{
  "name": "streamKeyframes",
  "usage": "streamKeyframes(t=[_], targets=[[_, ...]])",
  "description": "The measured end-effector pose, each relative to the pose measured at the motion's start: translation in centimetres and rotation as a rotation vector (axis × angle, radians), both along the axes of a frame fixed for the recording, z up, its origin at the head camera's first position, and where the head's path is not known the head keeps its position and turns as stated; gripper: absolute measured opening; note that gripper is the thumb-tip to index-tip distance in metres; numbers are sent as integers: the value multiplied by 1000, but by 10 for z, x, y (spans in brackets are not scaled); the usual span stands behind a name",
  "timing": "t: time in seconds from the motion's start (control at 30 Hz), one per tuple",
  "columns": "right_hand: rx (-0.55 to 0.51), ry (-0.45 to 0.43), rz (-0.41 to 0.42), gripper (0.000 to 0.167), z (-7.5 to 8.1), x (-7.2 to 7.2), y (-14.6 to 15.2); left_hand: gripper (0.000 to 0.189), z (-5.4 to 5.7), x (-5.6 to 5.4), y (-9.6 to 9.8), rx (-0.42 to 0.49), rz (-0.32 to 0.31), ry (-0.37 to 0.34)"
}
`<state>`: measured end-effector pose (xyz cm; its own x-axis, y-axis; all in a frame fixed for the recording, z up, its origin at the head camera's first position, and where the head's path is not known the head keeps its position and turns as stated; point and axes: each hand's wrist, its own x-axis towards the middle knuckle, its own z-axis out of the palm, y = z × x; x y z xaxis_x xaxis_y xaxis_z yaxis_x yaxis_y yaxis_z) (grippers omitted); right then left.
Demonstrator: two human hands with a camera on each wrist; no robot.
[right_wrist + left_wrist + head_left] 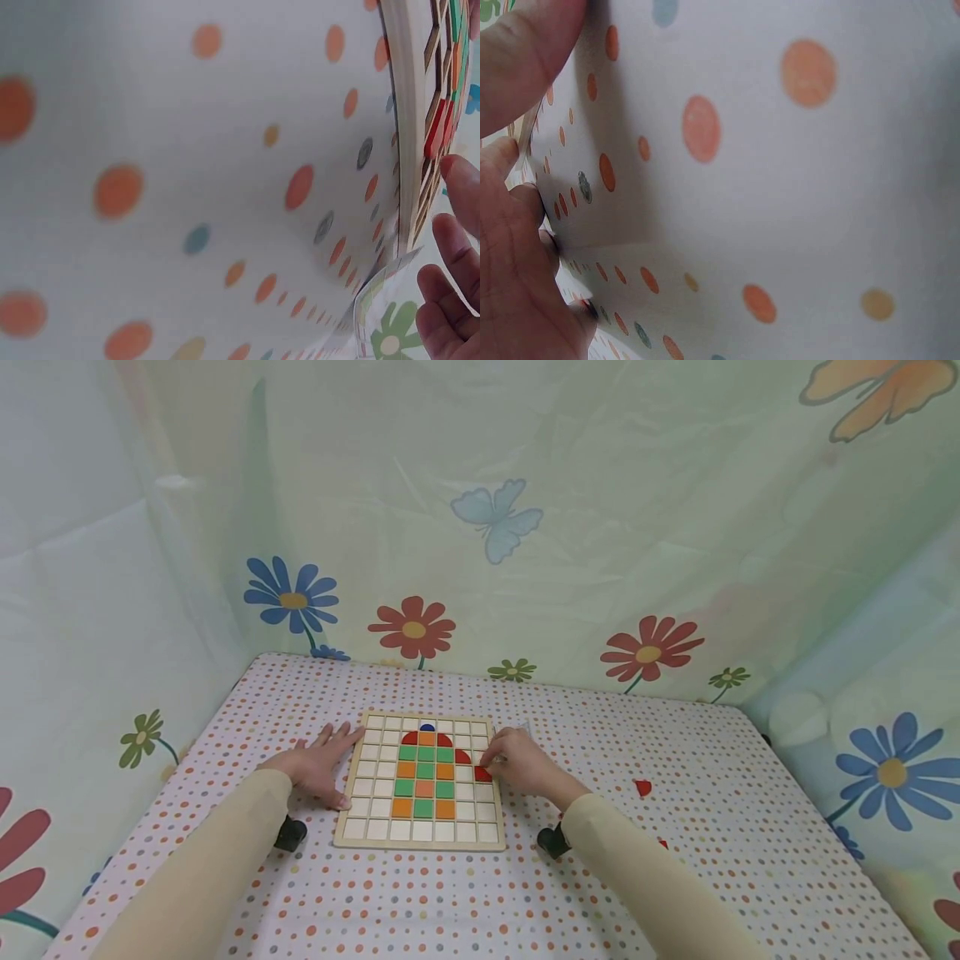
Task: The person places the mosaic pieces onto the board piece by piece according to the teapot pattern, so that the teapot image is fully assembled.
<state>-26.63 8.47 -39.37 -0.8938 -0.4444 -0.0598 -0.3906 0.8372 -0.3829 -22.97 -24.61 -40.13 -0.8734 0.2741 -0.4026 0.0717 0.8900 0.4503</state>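
Observation:
A square wooden grid board [420, 846] lies on the table, holding green, orange, red and blue flat tiles among pale squares. With fingers spread, my left hand [315, 770] rests at the board's left edge, thumb and fingertips against the frame; the left wrist view shows its thumb and palm close up. Over the right edge, my right hand [521, 764] has its fingertips at a rounded red tile [483, 774] lying in a cell. In the right wrist view a fingertip is beside a red tile [435, 131], the other fingers loosely bent.
A loose red tile [642, 787] lies on the dotted tablecloth [600, 727] to the right, and another red piece [663, 843] shows partly behind the right sleeve. A clear sheet-like item [386, 300] sits by the board's right side. A flowered curtain [525, 610] stands behind the table.

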Motion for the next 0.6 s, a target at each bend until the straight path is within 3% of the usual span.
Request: streamKeyframes(t=[0.23,0.6], targets=[[3,-7,29,16,1,1,5,116,0,0,1,1,1,6],[1,-31,3,17,2,2,5,116,-2,1,0,11,8,11]])
